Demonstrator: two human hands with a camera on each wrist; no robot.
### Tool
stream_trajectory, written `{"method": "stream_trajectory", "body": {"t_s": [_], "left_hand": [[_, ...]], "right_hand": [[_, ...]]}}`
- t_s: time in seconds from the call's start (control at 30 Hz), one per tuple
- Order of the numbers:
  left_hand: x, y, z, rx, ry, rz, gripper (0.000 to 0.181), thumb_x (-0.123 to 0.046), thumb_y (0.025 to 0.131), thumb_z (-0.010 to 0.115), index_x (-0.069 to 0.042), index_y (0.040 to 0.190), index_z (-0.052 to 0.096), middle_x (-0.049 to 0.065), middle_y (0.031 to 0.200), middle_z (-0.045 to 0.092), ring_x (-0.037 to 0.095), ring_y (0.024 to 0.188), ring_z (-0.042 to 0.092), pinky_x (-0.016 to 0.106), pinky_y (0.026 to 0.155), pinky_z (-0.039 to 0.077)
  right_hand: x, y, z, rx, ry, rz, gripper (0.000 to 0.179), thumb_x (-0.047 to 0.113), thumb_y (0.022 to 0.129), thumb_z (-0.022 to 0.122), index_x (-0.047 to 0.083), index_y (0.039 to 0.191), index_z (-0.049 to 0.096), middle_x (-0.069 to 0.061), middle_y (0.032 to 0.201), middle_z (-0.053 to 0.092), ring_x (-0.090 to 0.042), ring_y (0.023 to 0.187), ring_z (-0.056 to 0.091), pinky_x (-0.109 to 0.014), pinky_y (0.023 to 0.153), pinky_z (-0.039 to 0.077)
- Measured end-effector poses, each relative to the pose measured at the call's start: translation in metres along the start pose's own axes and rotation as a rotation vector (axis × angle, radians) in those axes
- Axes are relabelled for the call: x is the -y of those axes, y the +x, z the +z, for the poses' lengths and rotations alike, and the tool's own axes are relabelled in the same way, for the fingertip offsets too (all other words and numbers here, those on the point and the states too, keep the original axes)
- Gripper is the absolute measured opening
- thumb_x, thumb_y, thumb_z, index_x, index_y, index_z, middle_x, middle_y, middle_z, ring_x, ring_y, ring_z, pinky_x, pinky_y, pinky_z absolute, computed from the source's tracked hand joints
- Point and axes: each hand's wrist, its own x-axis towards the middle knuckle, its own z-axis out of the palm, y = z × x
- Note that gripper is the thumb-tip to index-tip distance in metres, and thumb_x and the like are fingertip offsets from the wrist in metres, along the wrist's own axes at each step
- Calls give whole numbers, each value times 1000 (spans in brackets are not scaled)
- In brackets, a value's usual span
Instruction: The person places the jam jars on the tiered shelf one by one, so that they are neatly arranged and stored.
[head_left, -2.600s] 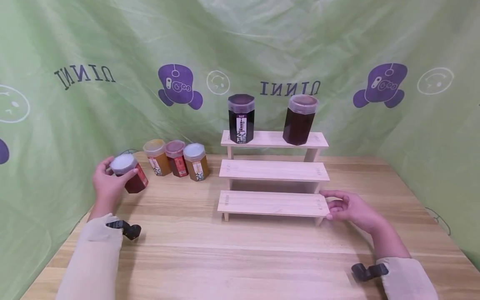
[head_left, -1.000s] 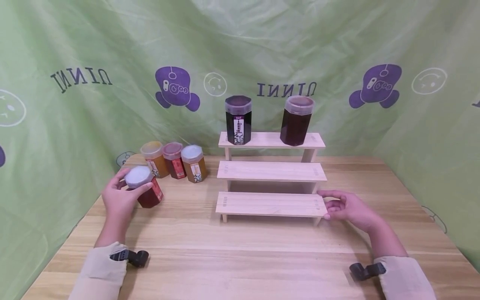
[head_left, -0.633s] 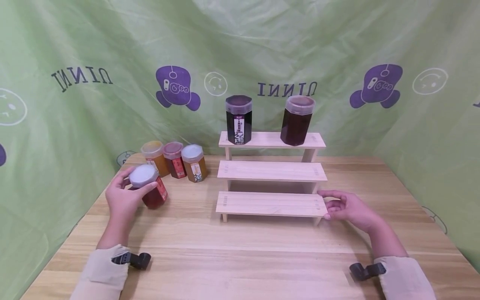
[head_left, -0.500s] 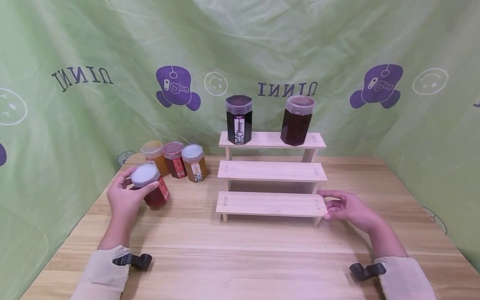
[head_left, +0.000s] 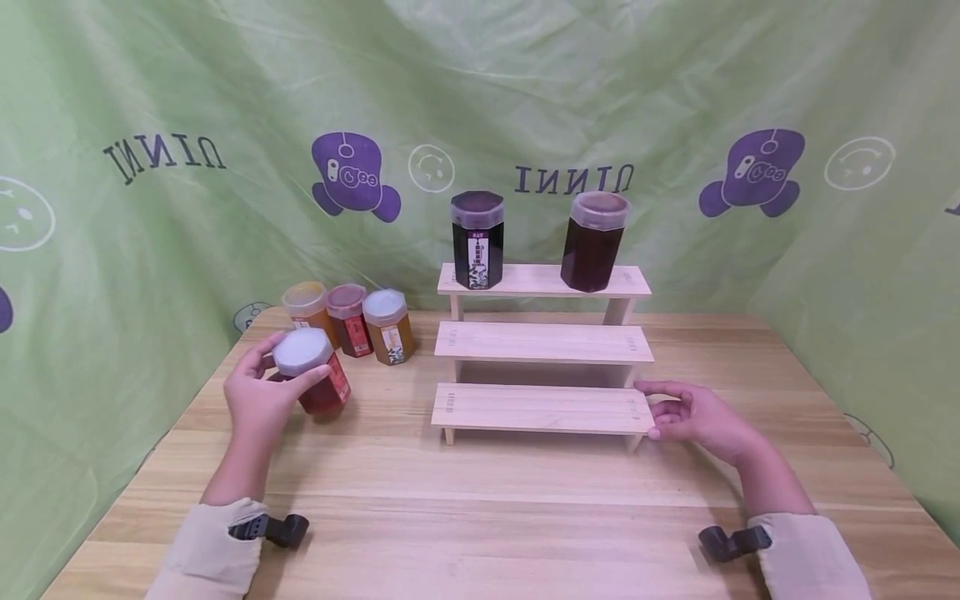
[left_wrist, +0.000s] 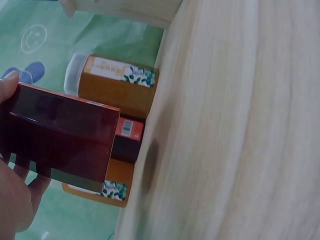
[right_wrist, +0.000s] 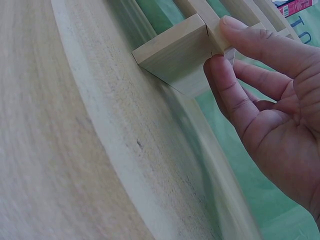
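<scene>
My left hand (head_left: 258, 398) grips a dark red hexagonal jar (head_left: 327, 392) with a whitish lid, thumb on one side and fingers on the other. In the left wrist view the jar (left_wrist: 60, 135) hangs clear of the tabletop, its shadow on the wood. At the right, my right hand (head_left: 693, 421) pinches the end of the lowest board of a three-step wooden display stand (head_left: 543, 408). The right wrist view has the thumb and a finger of that hand (right_wrist: 272, 95) at the board's corner.
Two dark jars stand on the top step, one labelled jar (head_left: 477, 242) at left and one plain-sided jar (head_left: 595, 242) at right. Behind the held jar are an amber jar (head_left: 322, 321), a red jar (head_left: 350, 321) and another amber jar (head_left: 390, 327). A green curtain (head_left: 480, 100) hangs behind the table (head_left: 480, 517).
My left hand has carried the dark red jar rightward and nearer from the table's left edge, and it now overlaps the left amber jar. The right hand stays on the stand.
</scene>
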Motion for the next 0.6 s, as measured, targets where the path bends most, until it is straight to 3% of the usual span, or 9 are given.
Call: {"method": "stream_trajectory", "body": {"t_s": [0.47,0.6], "left_hand": [[-19,-13,11,37,-79,103,75,-12,62,94,-12,131,62,3,123,60,14,105,53,22,85,49],[-24,-16,14,57,-106,108,74,-12,62,94,-12,130,62,3,121,60,14,104,53,23,84,49]], "right_hand": [[0,0,1,-25,-9,5,74,-7,77,74,-14,141,36,-27,117,58,-17,97,65,-30,80,57],[0,0,1,-24,-8,14,75,-6,77,75,-14,141,35,-27,117,58,-17,97,65,-30,80,57]]}}
